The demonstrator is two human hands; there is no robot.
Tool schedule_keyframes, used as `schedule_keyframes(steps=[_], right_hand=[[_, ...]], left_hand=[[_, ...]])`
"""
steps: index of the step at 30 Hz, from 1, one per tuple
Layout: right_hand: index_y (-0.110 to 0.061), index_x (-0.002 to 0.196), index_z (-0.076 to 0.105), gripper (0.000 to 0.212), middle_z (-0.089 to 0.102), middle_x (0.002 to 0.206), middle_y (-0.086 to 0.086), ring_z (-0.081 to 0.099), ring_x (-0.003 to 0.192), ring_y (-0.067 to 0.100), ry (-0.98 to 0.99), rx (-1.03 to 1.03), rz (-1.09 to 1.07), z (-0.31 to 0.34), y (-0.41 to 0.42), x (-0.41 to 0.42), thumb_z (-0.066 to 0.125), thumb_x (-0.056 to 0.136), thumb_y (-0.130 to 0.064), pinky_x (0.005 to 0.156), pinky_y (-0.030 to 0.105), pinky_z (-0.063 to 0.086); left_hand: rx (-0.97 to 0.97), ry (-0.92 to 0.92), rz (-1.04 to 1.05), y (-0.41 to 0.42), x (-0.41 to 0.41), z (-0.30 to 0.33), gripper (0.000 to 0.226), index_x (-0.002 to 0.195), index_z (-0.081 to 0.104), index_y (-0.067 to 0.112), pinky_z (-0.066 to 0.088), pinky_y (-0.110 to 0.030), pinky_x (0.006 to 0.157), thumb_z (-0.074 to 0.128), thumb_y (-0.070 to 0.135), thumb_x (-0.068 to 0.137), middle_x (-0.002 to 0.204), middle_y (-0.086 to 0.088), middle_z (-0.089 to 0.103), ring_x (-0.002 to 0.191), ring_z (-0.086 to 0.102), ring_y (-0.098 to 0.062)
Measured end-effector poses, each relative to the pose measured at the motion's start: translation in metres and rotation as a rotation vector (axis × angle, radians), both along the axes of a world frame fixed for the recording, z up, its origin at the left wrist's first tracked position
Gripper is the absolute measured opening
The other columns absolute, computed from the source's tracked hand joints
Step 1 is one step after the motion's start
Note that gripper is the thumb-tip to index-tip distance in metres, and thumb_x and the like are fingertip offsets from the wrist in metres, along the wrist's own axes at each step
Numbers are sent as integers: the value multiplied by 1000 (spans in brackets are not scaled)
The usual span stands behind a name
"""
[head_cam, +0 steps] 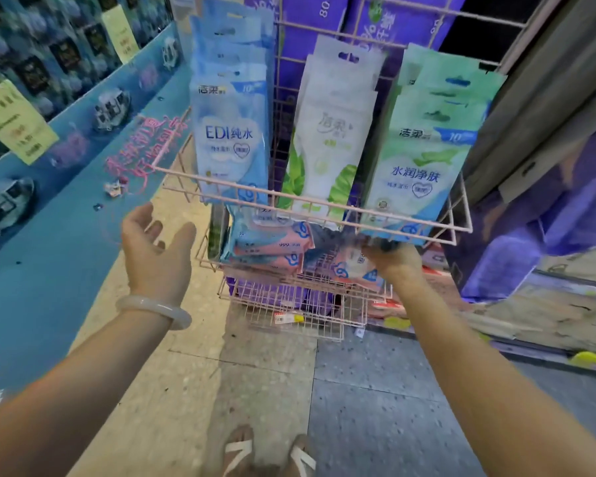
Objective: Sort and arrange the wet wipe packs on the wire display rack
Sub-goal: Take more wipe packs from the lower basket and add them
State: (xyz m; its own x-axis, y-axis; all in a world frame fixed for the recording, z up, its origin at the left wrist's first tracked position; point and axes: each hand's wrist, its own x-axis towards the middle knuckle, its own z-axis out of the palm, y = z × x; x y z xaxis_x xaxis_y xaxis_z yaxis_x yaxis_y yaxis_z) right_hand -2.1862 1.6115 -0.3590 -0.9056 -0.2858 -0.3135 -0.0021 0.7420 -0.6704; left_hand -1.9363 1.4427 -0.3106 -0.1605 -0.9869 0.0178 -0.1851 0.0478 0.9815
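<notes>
A shopper's right hand (pixel 394 265) reaches under the top tier of a pink wire display rack (pixel 310 204), its grip closed on a flat pink-and-blue wet wipe pack (pixel 353 270) at the right side of the middle basket. It appears to be either lifting the pack out or setting it down; the blur there leaves that unclear. The left hand (pixel 157 251), a pale bangle (pixel 154 309) on its wrist, hangs open and empty just left of the rack, palm up, seemingly ready to receive or steady a pack.

Above, three columns of hanging packs sit on hooks so their printed fronts face the aisle: a blue plastic sachet stack (pixel 233 132) on the left, a white leaf-printed sachet stack (pixel 327 139) in the middle and a green sachet stack (pixel 427 156) on the right. Each column holds several overlapping packs, too many to count exactly.

In the middle basket, at least two more pink-and-blue packs (pixel 267 244) lie stacked flat on the left. The bottom purple-lined wire basket (pixel 289 304) carries a yellow price tag (pixel 288 318).
</notes>
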Motion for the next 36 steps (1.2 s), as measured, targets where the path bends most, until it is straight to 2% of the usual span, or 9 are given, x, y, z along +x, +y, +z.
schedule_keyframes(steps=[2, 5, 10, 15, 17, 20, 25, 30, 36], right_hand=[[-14, 133, 43, 59, 50, 137, 14, 46, 124, 34, 292, 379, 197, -3, -4, 5, 61, 83, -38, 104, 40, 38], [-12, 135, 44, 48, 44, 144, 15, 38, 133, 33, 345, 358, 346, -4, -22, 14, 49, 92, -34, 109, 39, 30], [-12, 116, 60, 38, 59, 130, 12, 55, 119, 30, -314, -387, 18, 4, -61, 50, 65, 83, -30, 102, 43, 43], [-16, 102, 59, 17, 63, 119, 10, 61, 98, 23, -649, -470, -16, 10, -83, 67, 54, 89, -27, 79, 36, 52], [-19, 89, 59, 15, 65, 114, 11, 65, 85, 21, -602, -431, 27, 12, -87, 75, 50, 91, -31, 72, 32, 52], [-18, 125, 51, 38, 50, 139, 7, 51, 120, 26, -450, -369, 93, 11, -90, 82, 40, 95, -37, 93, 31, 41], [-21, 141, 35, 53, 41, 147, 7, 38, 134, 26, -346, -270, 290, 3, -70, 87, 33, 95, -47, 104, 31, 30], [-4, 128, 45, 55, 48, 133, 18, 44, 122, 31, 88, -3, -7, -12, -22, 43, 51, 88, -42, 100, 34, 36], [-2, 138, 28, 102, 36, 140, 25, 36, 126, 38, 282, 596, 142, -33, -17, 18, 59, 68, -69, 102, 42, 32]], left_hand=[[86, -90, -52, 5, 2, -14, 57, 136, 33, 13, 37, -32, 97, 62, 18, 86, 142, -4, 37, 119, 42, -11], [164, -145, -113, 8, 1, -23, 61, 138, 33, 12, 38, -34, 96, 63, 21, 86, 143, -7, 40, 126, 43, -17], [193, -218, -335, 9, -24, -26, 44, 118, 46, 21, 43, -25, 75, 64, 40, 82, 103, 14, 55, 96, 55, -9], [422, -165, -414, -10, -58, -32, 78, 139, 39, 19, 39, -44, 105, 60, 60, 76, 139, -5, 51, 125, 49, -28], [489, -164, -383, -16, -67, -38, 81, 142, 35, 21, 33, -46, 111, 58, 62, 76, 146, -6, 44, 131, 43, -30], [444, -172, -387, -18, -72, -45, 71, 141, 37, 24, 29, -37, 110, 60, 53, 81, 148, -3, 39, 134, 38, -25], [403, -167, -419, -18, -68, -53, 36, 111, 52, 28, 33, -27, 88, 67, 39, 80, 109, 6, 57, 101, 53, -17], [433, -172, -409, -20, -68, -54, 64, 124, 54, 14, 40, -33, 99, 73, 45, 71, 124, -6, 61, 109, 57, -25], [466, -168, -378, -15, -71, -52, 101, 133, 44, 26, 40, -48, 106, 67, 64, 43, 134, -4, 57, 121, 55, -30]])
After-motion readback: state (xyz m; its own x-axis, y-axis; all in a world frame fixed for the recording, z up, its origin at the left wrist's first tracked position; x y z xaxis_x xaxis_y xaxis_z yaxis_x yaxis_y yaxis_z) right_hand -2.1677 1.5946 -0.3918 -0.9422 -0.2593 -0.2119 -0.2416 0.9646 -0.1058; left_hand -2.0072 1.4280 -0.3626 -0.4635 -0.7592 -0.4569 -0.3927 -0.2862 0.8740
